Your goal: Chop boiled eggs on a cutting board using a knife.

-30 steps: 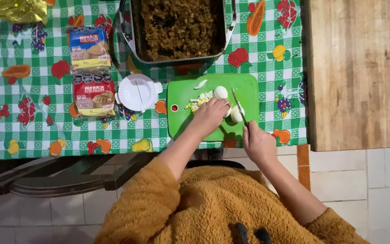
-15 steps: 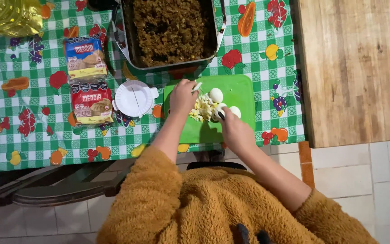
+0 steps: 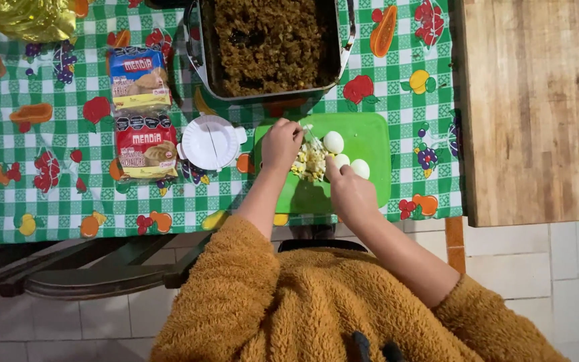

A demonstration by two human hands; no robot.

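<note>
Green board (image 3: 370, 137) — curled hands (image 3: 281, 142) (image 3: 350, 191) around chopped egg (image 3: 309, 163) (whole eggs (image 3: 333, 141) beside) — below tray (image 3: 273, 43).

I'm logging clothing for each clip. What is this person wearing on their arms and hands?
Both arms are in a fuzzy, mustard-brown fleece top with thick, shaggy pile. The sleeves are pushed up, leaving the forearms bare. The left hand and right hand are bare: no gloves, and no rings, watch or bracelets that I can make out.
</note>
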